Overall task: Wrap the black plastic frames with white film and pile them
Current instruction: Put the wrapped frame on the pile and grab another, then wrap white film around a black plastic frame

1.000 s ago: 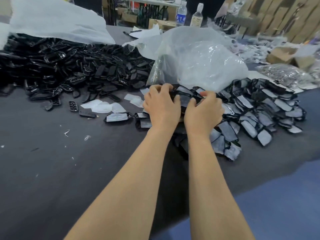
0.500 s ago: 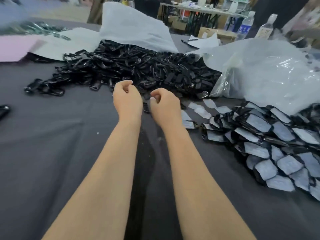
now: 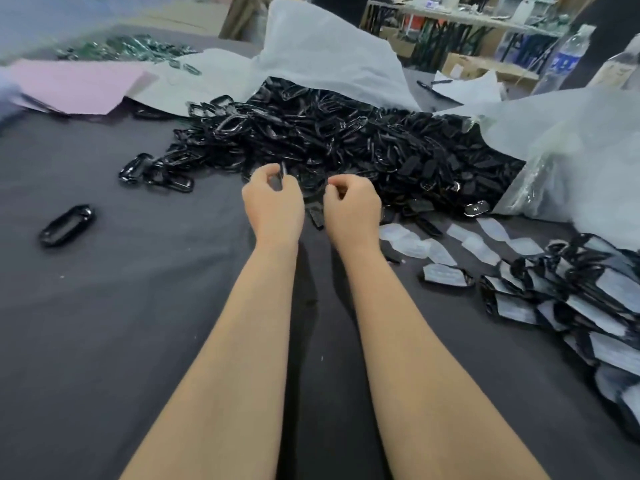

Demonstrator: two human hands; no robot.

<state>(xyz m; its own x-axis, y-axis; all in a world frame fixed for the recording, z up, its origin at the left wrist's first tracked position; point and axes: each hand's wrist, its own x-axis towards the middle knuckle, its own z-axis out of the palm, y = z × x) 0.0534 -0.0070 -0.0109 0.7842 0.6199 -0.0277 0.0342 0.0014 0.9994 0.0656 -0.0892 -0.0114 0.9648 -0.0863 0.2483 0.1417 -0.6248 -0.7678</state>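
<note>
A big heap of bare black plastic frames (image 3: 346, 143) lies at the middle back of the dark table (image 3: 138, 323). My left hand (image 3: 273, 202) is at the heap's near edge, its fingers curled and pinching the thin edge of one black frame (image 3: 283, 169). My right hand (image 3: 351, 207) hovers beside it with curled fingers, and I see nothing in it. Loose white film pieces (image 3: 436, 251) lie to the right of my hands. Frames wrapped in film are piled (image 3: 571, 306) at the right edge.
A single black frame (image 3: 65, 225) lies alone at the left. A clear plastic bag (image 3: 571, 150) stands at the right back, a white foam sheet (image 3: 329, 57) behind the heap, a pink sheet (image 3: 76, 84) at the far left, and a water bottle (image 3: 564, 60) at the back right.
Both hands left the wrapped pile and moved left to the bare heap, and my view swung with them. My left hand now pinches a black frame.
</note>
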